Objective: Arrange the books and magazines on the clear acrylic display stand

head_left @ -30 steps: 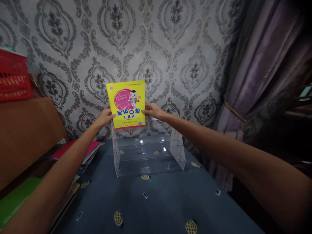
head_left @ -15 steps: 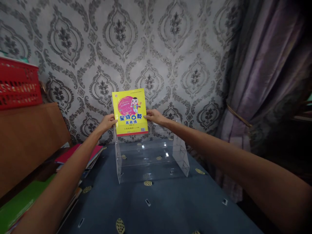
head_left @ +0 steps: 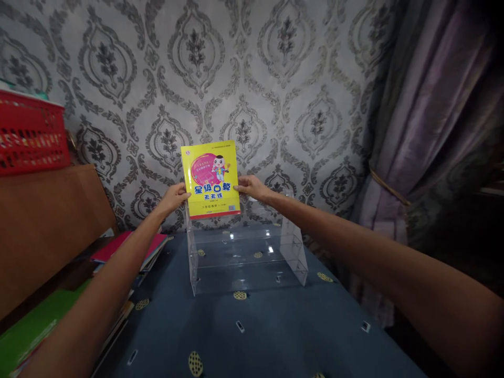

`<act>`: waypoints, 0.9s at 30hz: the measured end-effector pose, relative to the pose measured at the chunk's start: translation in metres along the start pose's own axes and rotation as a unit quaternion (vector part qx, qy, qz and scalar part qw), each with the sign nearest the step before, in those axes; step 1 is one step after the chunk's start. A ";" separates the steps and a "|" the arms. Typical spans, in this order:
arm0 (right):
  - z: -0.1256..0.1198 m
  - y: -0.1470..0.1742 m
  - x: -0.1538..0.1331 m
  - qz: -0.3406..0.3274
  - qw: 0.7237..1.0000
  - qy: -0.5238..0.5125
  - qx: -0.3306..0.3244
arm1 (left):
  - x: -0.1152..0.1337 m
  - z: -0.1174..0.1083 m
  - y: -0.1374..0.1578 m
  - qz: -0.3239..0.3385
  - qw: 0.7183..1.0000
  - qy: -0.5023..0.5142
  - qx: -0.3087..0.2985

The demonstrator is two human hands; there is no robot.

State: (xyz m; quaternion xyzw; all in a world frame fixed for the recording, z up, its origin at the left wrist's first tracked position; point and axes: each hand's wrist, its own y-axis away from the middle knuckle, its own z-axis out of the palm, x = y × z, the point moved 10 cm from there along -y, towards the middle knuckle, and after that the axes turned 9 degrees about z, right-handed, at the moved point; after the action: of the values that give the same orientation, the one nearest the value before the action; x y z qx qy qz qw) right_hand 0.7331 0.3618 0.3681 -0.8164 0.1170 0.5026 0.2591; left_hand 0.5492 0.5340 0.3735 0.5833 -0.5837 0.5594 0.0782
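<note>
A yellow workbook [head_left: 210, 178] with a pink cartoon cover and a red bottom strip stands upright at the top left of a clear tiered display rack [head_left: 244, 257]. My left hand [head_left: 176, 198] pinches its left edge, thumb on the front. Its right edge is gripped by my right hand [head_left: 252, 188], thumb also in front. The fingers behind the cover are hidden. Whether the workbook's bottom rests on the rack's upper tier, I cannot tell. Beneath it, the lower tiers of the rack show bare clear plastic.
The rack stands on a table with a dark blue cloth [head_left: 275, 325]. Left of it lie books with a pink cover [head_left: 112, 247] and a green one [head_left: 43, 320]. A red basket [head_left: 33, 134] sits on a brown wooden board [head_left: 51, 215]. Patterned wall behind; a curtain [head_left: 413, 131] hangs right.
The workbook's top edge has tipped very slightly, with both hands still on it. The whole view has shifted a little; otherwise the scene looks the same.
</note>
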 end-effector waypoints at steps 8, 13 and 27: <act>-0.009 -0.005 0.004 0.024 0.997 0.069 0.036 | -0.004 0.000 0.001 -0.028 0.999 -0.014 0.004; -0.008 -0.003 -0.001 0.014 0.996 0.087 0.029 | -0.008 0.001 0.003 -0.039 0.999 -0.010 0.006; -0.010 0.001 -0.007 -0.013 0.991 0.128 0.044 | -0.004 0.002 0.008 -0.049 0.999 0.013 0.003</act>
State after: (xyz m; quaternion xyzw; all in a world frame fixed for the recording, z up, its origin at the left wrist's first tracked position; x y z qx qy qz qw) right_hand 0.7374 0.3551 0.3776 -0.8631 0.1602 0.3853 0.2845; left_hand 0.5454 0.5326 0.3650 0.6044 -0.5516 0.5639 0.1114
